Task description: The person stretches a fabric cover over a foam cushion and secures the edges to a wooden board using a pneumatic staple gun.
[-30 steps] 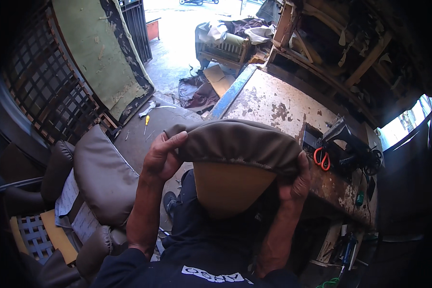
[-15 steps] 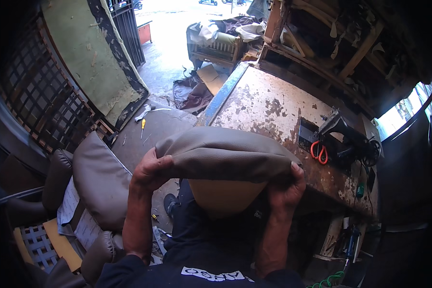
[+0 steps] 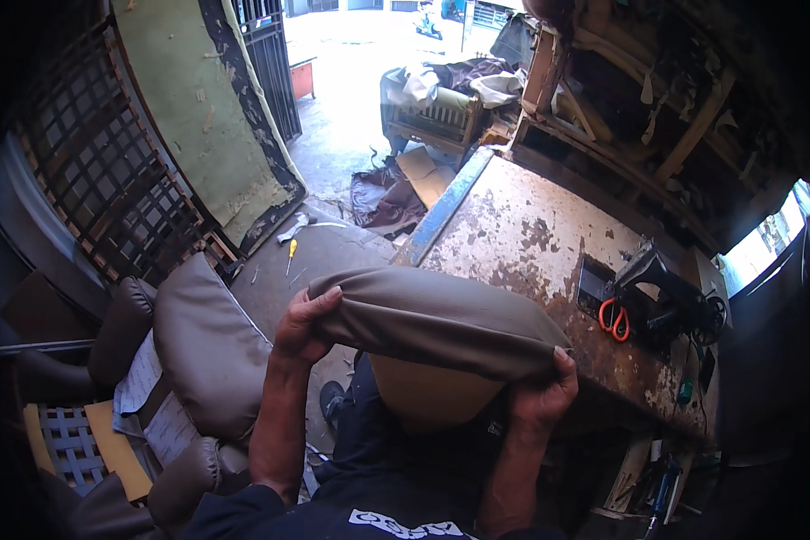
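Note:
A brown leatherette cover (image 3: pixel 441 310) is stretched between my two hands in front of my body. My left hand (image 3: pixel 308 324) grips its left end, thumb on top and fingers tucked beneath. At the other end my right hand (image 3: pixel 547 391) pinches the lower corner, with its thumb upward and its fingers partly hidden. Under the cover shows a curved tan panel (image 3: pixel 432 391); whether the two are joined I cannot tell. A long fold runs across the cover's near side.
Right of me stands a worn workbench (image 3: pixel 504 211) carrying a black sewing machine (image 3: pixel 661 288) and orange-handled scissors (image 3: pixel 614 319). A brown padded cushion (image 3: pixel 211 346) and an armchair frame with woven straps (image 3: pixel 67 450) sit at left. On the floor lies a yellow screwdriver (image 3: pixel 292 252).
The cover has been pulled flatter and tauter, its puffed upper fold smoothed out. Both hands keep their hold. The whole view has shifted, so the surroundings appear lower and further right.

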{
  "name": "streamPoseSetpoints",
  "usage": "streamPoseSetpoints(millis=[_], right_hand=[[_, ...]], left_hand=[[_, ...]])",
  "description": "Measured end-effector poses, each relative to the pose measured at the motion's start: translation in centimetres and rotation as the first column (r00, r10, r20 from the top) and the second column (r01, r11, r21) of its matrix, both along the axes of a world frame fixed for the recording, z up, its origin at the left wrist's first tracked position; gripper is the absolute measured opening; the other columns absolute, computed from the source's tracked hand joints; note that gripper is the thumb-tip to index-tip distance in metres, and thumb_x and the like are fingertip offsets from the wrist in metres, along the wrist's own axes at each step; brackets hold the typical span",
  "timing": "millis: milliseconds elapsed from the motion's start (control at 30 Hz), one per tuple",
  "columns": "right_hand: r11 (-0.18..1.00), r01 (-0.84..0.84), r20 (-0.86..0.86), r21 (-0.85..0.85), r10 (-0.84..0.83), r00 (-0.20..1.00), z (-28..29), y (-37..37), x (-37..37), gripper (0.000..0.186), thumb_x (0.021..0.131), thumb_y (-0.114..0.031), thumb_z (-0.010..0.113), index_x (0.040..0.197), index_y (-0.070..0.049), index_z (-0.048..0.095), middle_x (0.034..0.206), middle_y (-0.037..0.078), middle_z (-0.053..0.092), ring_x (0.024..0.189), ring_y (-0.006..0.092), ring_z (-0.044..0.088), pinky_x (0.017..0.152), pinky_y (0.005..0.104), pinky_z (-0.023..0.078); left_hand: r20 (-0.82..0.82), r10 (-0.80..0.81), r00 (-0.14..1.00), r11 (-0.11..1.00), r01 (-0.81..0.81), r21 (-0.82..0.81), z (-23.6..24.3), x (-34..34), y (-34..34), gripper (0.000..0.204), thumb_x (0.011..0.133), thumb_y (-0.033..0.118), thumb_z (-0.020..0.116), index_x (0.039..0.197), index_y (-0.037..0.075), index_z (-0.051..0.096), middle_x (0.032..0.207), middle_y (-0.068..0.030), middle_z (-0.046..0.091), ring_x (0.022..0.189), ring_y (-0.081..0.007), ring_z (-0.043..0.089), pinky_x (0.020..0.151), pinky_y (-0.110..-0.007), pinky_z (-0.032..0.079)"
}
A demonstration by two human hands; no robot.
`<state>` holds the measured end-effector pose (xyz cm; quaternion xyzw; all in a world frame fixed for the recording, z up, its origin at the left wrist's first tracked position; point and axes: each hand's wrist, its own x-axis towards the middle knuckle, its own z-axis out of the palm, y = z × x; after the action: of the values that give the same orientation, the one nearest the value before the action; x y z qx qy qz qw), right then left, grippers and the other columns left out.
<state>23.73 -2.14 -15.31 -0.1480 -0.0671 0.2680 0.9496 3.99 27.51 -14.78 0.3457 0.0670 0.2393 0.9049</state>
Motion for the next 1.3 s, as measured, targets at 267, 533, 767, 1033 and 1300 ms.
streamPoseSetpoints(millis=[267,533,767,1033,1300], right_hand=[[0.87,0.234,0.179,-0.435,-0.171,0.969,0.8,-0.2,0.5,0.023,0.101,-0.008,0.063,0.12,0.005,0.069,0.114,0.016,0.074,0.101,0.0236,0.074,0.092,0.0373,0.061],[0.854,0.287,0.448,-0.434,-0.072,0.891,-1.8,-1.1,3.3,0.031,0.107,-0.016,0.06,0.129,0.005,0.066,0.12,0.015,0.074,0.105,0.0227,0.073,0.095,0.0368,0.06],[0.763,0.428,0.482,-0.484,-0.175,0.858,-3.4,1.0,7.1,0.028,0.099,-0.024,0.075,0.11,0.002,0.075,0.103,0.007,0.076,0.089,0.0143,0.072,0.083,0.0304,0.06],[0.121,0.789,0.784,-0.603,-0.095,0.614,-2.1,2.1,11.7,0.066,0.103,-0.058,0.06,0.077,0.002,0.065,0.07,-0.001,0.06,0.07,0.0081,0.046,0.066,0.0302,0.044],[0.189,0.735,0.743,-0.651,-0.041,0.668,-1.3,2.2,13.3,0.066,0.104,-0.057,0.059,0.081,0.004,0.07,0.068,-0.001,0.06,0.071,0.0077,0.047,0.068,0.0296,0.045]], left_hand=[[-0.074,0.015,0.997,0.984,-0.002,0.181,-0.8,1.5,-0.5,0.05,0.102,0.02,0.069,0.141,-0.009,0.056,0.13,-0.0182,0.069,0.114,-0.0257,0.071,0.099,-0.039,0.059],[-0.034,0.079,0.996,0.97,-0.069,0.232,-3.4,2.8,-0.3,0.054,0.101,0.029,0.071,0.138,-0.007,0.058,0.125,-0.0184,0.071,0.11,-0.0257,0.073,0.096,-0.04,0.06],[-0.152,0.664,0.732,0.713,-0.559,0.424,-5.1,7.4,3.3,0.049,0.104,0.041,0.066,0.087,-0.004,0.075,0.077,-0.0064,0.072,0.062,-0.0118,0.064,0.057,-0.029,0.052],[-0.012,0.939,0.345,0.237,-0.618,0.749,-5.3,10.1,4.9,0.06,0.105,0.037,0.06,0.067,-0.009,0.065,0.054,-0.0021,0.053,0.057,-0.0096,0.046,0.055,-0.036,0.041],[-0.047,0.949,0.312,0.192,-0.454,0.87,-4.1,10.7,5.6,0.056,0.107,0.04,0.059,0.082,-0.007,0.076,0.057,-0.0077,0.064,0.056,-0.0106,0.052,0.058,-0.038,0.046]])
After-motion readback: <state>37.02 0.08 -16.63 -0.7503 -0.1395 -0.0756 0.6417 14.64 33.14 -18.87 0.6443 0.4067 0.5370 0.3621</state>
